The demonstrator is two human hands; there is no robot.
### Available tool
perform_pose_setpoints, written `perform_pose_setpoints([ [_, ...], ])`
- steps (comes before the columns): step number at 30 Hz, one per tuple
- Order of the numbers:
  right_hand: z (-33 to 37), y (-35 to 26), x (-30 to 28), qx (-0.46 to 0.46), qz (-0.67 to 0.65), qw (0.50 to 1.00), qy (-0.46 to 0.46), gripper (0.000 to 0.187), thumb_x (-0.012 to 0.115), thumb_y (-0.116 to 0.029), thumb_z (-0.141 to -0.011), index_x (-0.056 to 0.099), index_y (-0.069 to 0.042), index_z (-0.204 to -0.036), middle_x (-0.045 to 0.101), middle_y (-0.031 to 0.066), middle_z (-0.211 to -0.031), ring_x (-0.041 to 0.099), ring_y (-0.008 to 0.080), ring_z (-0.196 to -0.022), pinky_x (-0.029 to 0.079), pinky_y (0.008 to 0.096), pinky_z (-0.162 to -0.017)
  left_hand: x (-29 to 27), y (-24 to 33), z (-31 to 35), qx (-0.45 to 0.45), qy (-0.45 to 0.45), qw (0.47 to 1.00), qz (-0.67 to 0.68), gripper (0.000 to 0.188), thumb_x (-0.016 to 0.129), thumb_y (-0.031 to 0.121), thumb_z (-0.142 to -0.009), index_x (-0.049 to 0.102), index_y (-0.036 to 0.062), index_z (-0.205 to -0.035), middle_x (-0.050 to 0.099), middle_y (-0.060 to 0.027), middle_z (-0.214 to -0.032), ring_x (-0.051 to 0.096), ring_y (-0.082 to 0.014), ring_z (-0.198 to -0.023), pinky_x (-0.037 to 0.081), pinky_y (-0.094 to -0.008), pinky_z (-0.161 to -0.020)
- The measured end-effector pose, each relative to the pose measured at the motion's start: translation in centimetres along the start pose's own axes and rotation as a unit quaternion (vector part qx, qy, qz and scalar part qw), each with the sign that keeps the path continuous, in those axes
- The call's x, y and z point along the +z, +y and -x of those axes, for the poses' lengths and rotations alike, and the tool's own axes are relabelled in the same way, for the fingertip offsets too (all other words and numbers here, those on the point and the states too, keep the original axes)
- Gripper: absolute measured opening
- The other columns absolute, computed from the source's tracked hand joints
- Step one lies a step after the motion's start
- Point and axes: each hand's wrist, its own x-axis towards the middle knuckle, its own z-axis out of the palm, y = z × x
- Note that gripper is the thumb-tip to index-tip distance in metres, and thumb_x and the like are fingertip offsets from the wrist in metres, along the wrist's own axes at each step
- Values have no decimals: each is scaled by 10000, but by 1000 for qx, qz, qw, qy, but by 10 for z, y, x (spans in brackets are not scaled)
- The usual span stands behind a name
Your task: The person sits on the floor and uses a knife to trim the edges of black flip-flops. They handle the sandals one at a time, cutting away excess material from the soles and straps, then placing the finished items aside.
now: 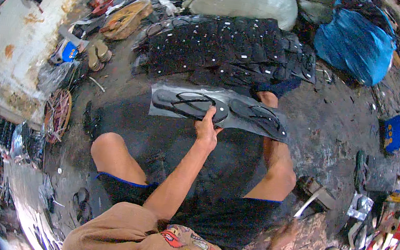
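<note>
The left hand (207, 130) grips two black flip-flops, with the thumb on top of the heel of the first flip-flop (188, 105) and the other fingers tucked underneath. The second flip-flop (258, 117) lies just beside it, out to the right corner of a clear plastic sheet (247, 126). It's all held up over the floor (333, 143), on the near side of a big dark pile (221, 43). They look light and soft, I'd say, bendy like rubber, and hard to break. The plastic looks thin and slippery, so pinch it and the soles together, in the middle where they meet. The right hand (285, 235) is blurry beside a pale handle (307, 204); I can't tell if its fingers hold it.
</note>
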Motion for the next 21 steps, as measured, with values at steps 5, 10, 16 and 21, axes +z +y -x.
perform_pose_setpoints([
  [5,-10,-165,-45,-5,55,991,124,413,624,-177,-1017,617,21,-1379,649,244,-1283,631,385,-1137,477,477,-1004,-43,29,-12,-50,-30,998,-11,523,857,299,-828,618,118,-1257,681,-77,-1158,682,-269,-977,583,-478,-828],
  [10,7,-327,-66,-96,-247,963,-58,404,572,-250,-1039,586,-39,-1384,682,147,-1088,638,252,-970,517,413,-887,-31,46,43,-22,-5,987,-161,543,893,395,-798,678,76,-1181,708,-50,-1055,695,-217,-863,537,-375,-625],
  [16,82,-375,-5,-44,-239,883,-402,339,580,-346,-1059,598,-9,-1095,721,236,-903,729,417,-850,537,455,-728,-29,69,67,23,0,980,-195,432,837,425,-865,720,50,-1045,700,-32,-847,631,-161,-586,487,-306,-519],
  [21,87,-383,6,-21,-232,871,-432,371,573,-350,-1063,580,16,-1004,678,251,-825,677,474,-772,494,511,-671,-19,59,75,-4,-20,990,-141,320,824,322,-900,728,47,-1032,701,-46,-829,614,-153,-561,487,-312,-496],
])
